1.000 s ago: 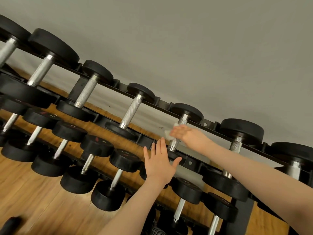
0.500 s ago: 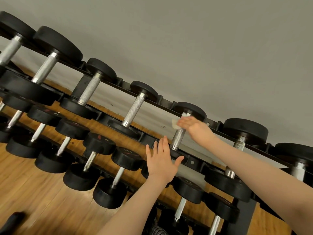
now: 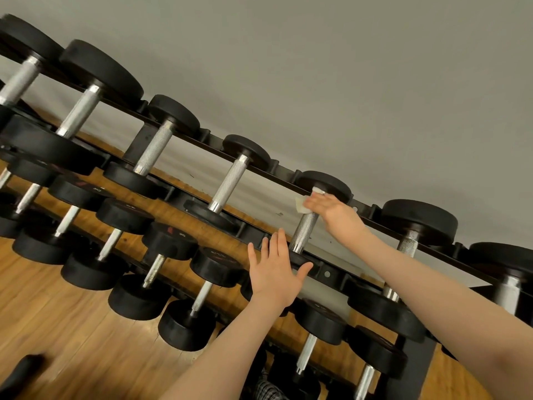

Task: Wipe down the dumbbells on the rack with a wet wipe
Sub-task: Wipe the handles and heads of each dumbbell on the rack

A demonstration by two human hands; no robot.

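A black rack holds rows of black dumbbells with knurled steel handles. My right hand grips a white wet wipe around the far end of one top-row dumbbell's handle, just below its far head. My left hand lies flat with fingers spread on the near head of the same dumbbell, which is mostly hidden under it.
More top-row dumbbells sit to the left and right. Lower rows of smaller dumbbells hang over a wooden floor. A grey wall stands behind the rack. A dark blurred object lies at the bottom left.
My right hand has slid the wipe along the handle from its middle up to the far head. My left hand has stayed on the near head.
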